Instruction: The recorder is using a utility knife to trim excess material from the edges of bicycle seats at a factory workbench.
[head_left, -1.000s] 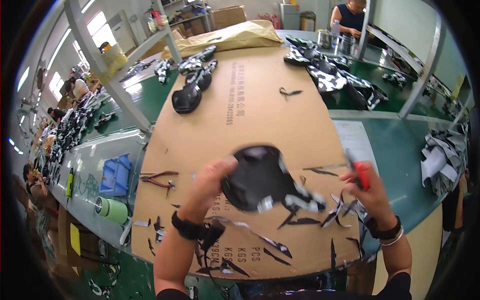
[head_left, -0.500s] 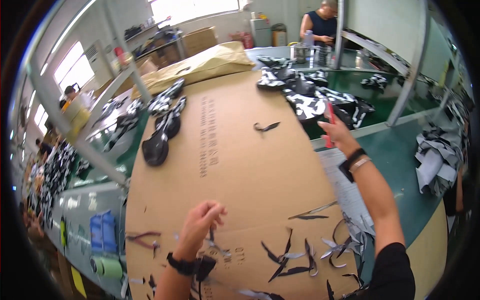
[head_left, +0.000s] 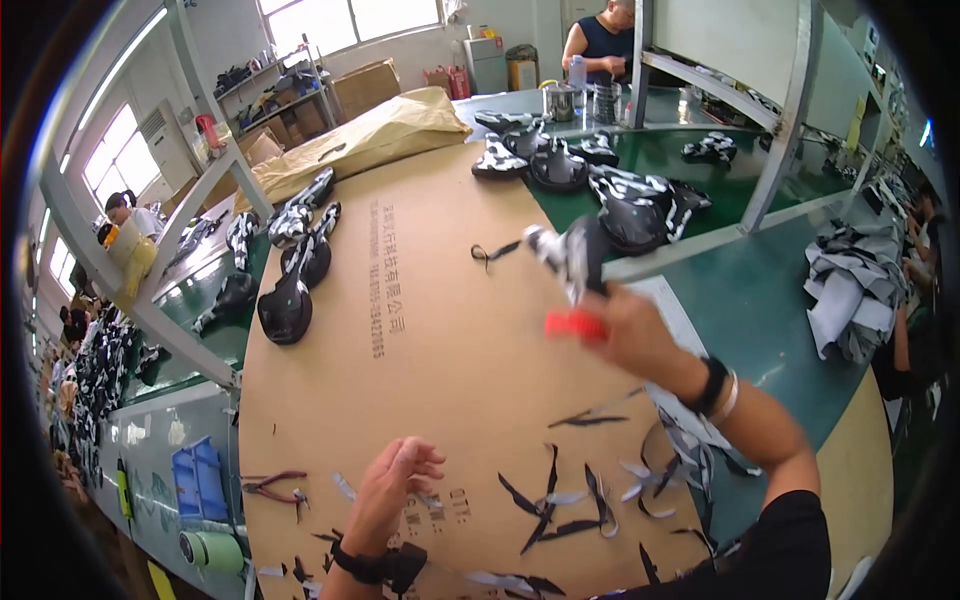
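My right hand (head_left: 635, 335) is closed and blurred above the right side of the brown cardboard sheet (head_left: 440, 370). It grips a black-and-white saddle-shaped piece (head_left: 575, 255), along with a red tool (head_left: 575, 325) whose kind I cannot make out. Low over the near part of the cardboard, my left hand (head_left: 390, 485) is empty, its fingers loosely bent and apart. Black and grey cut strips (head_left: 550, 500) lie scattered to the right of it. Pliers with dark red handles (head_left: 273, 486) rest to its left.
Several more saddle-shaped pieces (head_left: 630, 215) sit on the green table at the far right; others (head_left: 287, 305) lie at the cardboard's left edge. Metal posts (head_left: 785, 130) rise on both sides. A blue tray (head_left: 200, 480), a grey scrap pile (head_left: 855, 290) and a co-worker (head_left: 600, 50) are around.
My right hand has come back from the far right pieces toward me, now carrying a saddle-shaped piece with the red tool. My left hand has lowered slightly and its fingers have loosened.
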